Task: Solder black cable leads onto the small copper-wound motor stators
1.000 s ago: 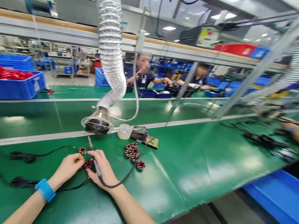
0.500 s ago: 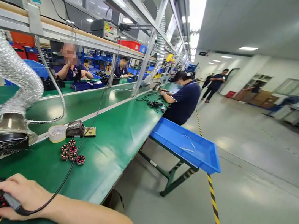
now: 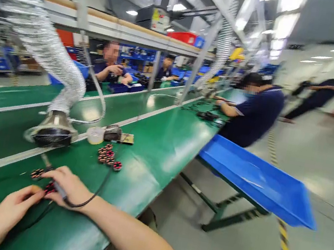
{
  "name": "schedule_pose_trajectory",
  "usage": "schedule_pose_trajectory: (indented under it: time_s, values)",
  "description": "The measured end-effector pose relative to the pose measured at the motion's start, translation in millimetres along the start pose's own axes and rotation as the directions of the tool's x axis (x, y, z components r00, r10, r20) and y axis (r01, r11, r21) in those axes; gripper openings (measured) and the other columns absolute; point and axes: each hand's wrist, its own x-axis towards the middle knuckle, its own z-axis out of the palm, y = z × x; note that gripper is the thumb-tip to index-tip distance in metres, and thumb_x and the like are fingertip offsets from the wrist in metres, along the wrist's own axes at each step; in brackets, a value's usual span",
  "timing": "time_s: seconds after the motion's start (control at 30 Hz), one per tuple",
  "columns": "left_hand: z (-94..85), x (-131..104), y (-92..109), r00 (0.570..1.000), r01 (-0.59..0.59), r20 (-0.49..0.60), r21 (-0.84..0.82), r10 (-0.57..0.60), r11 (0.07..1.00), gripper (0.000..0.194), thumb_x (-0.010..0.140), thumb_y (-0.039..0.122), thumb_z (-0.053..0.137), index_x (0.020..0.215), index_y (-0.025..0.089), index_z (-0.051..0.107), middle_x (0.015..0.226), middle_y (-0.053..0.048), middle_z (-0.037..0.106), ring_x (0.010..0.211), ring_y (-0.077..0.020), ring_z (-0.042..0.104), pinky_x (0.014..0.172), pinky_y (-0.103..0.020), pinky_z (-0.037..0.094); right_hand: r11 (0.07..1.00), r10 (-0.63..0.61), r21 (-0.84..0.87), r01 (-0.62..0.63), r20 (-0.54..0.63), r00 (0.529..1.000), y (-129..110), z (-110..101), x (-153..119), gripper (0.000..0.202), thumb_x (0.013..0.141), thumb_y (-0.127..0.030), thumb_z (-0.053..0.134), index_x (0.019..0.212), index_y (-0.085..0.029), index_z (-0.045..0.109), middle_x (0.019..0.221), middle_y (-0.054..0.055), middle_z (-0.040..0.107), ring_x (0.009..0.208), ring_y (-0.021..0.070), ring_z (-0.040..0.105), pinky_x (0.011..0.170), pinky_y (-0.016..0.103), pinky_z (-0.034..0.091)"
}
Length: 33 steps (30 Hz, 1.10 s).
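Note:
My right hand point(image 3: 70, 189) is closed around a soldering iron point(image 3: 60, 190), its black cable trailing back over my wrist. The iron's metal tip points up and left, away from me. My left hand point(image 3: 15, 207) pinches the edge of a small motor stator point(image 3: 50, 187) with red and dark windings, partly hidden by my fingers. The right fingertips also reach this stator. Another stator with copper windings point(image 3: 37, 174) lies just beyond my hands on the green bench point(image 3: 148, 139). Farther off, several stators point(image 3: 106, 154) sit in a cluster, with one point(image 3: 117, 166) at its right side.
A fume hood point(image 3: 54, 129) on a silver duct hangs beyond my hands. A tape roll point(image 3: 95, 135) and a dark device point(image 3: 113, 132) stand past the stators. At the right, a blue tray point(image 3: 257, 179) rests on a stand. A co-worker point(image 3: 255, 110) sits farther along the bench.
The view has swung left, so the hands and bench appear farther right and more of my left hand shows. Both hands stay together at the stator, the iron still in my right.

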Motion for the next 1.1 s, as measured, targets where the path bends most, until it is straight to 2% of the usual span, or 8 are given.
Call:
schedule_pose_trajectory:
  time_s: [0.1, 0.17, 0.4, 0.53, 0.7, 0.87, 0.97, 1.1]
  values:
    - [2.0, -9, 2, 1.000, 0.002, 0.023, -0.054, -0.001, 0.999, 0.040, 0.066, 0.059, 0.066, 0.067, 0.019, 0.069, 0.072, -0.003, 0.068, 0.072, -0.0210, 0.056, 0.065, -0.027, 0.041, 0.996, -0.001, 0.090, 0.005, -0.042, 0.999, -3, 5, -6, 0.059, 0.087, -0.021, 0.073, 0.140, -0.025, 0.048, 0.126, 0.007, 0.053, 0.114, 0.0187, 0.058, 0.102, 0.031, 0.049]
    - [4.1, -12, 0, 1.000, 0.007, -0.005, -0.072, -0.007, 0.997, 0.035, 0.069, 0.053, 0.063, 0.068, 0.018, 0.069, 0.070, -0.002, 0.065, 0.070, -0.0192, 0.053, 0.064, -0.027, 0.038, 0.989, 0.047, 0.142, -0.039, -0.051, 0.998, -3, 10, -9, 0.060, 0.084, -0.014, 0.073, 0.138, -0.026, 0.049, 0.126, 0.006, 0.052, 0.109, 0.0183, 0.060, 0.100, 0.032, 0.050]
    - [8.3, -18, -10, 0.993, 0.113, -0.004, -0.208, -0.117, 0.972, 0.021, 0.068, 0.036, 0.060, 0.069, 0.016, 0.064, 0.064, 0.002, 0.055, 0.061, -0.0122, 0.044, 0.058, -0.025, 0.030, 0.982, 0.105, 0.165, -0.097, -0.041, 0.994, -3, 19, -16, 0.062, 0.081, -0.005, 0.069, 0.135, -0.029, 0.050, 0.125, 0.006, 0.053, 0.105, 0.0186, 0.062, 0.098, 0.036, 0.051]
    - [13.7, -19, -4, 0.974, 0.217, 0.025, -0.376, -0.225, 0.901, 0.022, 0.067, 0.038, 0.064, 0.066, 0.017, 0.056, 0.056, 0.006, 0.045, 0.047, -0.0067, 0.027, 0.047, -0.025, 0.016, 0.983, 0.103, 0.157, -0.094, -0.048, 0.994, -2, 20, -17, 0.058, 0.083, -0.007, 0.068, 0.133, -0.029, 0.051, 0.124, 0.006, 0.053, 0.104, 0.0189, 0.062, 0.096, 0.036, 0.053]
    - [16.4, -21, 0, 0.968, 0.235, 0.036, -0.490, -0.250, 0.839, 0.026, 0.066, 0.040, 0.068, 0.066, 0.018, 0.053, 0.051, 0.010, 0.034, 0.042, -0.0043, 0.017, 0.044, -0.027, 0.008, 0.986, 0.089, 0.148, -0.081, -0.049, 0.995, -3, 21, -17, 0.057, 0.084, -0.007, 0.066, 0.134, -0.029, 0.050, 0.123, 0.006, 0.054, 0.104, 0.0195, 0.063, 0.094, 0.036, 0.053]
    - [12.6, -23, 4, 0.971, 0.220, 0.043, -0.555, -0.236, 0.803, 0.030, 0.066, 0.043, 0.070, 0.073, 0.017, 0.057, 0.058, 0.007, 0.044, 0.041, -0.0028, 0.021, 0.043, -0.026, 0.007, 0.991, 0.059, 0.125, -0.056, -0.020, 0.998, -5, 21, -17, 0.057, 0.085, -0.006, 0.064, 0.135, -0.029, 0.049, 0.123, 0.007, 0.054, 0.107, 0.0206, 0.062, 0.096, 0.037, 0.053]
    - [7.1, -24, 3, 0.970, 0.212, 0.010, -0.531, -0.245, 0.820, 0.032, 0.068, 0.045, 0.071, 0.076, 0.016, 0.059, 0.063, 0.006, 0.048, 0.042, -0.0030, 0.023, 0.043, -0.026, 0.010, 0.991, 0.067, 0.119, -0.064, -0.028, 0.997, -5, 22, -18, 0.058, 0.085, -0.007, 0.065, 0.136, -0.029, 0.049, 0.123, 0.007, 0.053, 0.104, 0.0199, 0.063, 0.094, 0.036, 0.054]
    - [-0.2, -27, -4, 0.975, 0.208, -0.018, -0.293, -0.223, 0.933, 0.038, 0.072, 0.052, 0.070, 0.075, 0.015, 0.064, 0.061, 0.005, 0.051, 0.047, -0.0065, 0.030, 0.047, -0.025, 0.019, 0.987, 0.085, 0.139, -0.078, -0.042, 0.996, -4, 23, -19, 0.059, 0.084, -0.008, 0.066, 0.137, -0.030, 0.049, 0.125, 0.007, 0.052, 0.101, 0.0190, 0.063, 0.094, 0.036, 0.054]
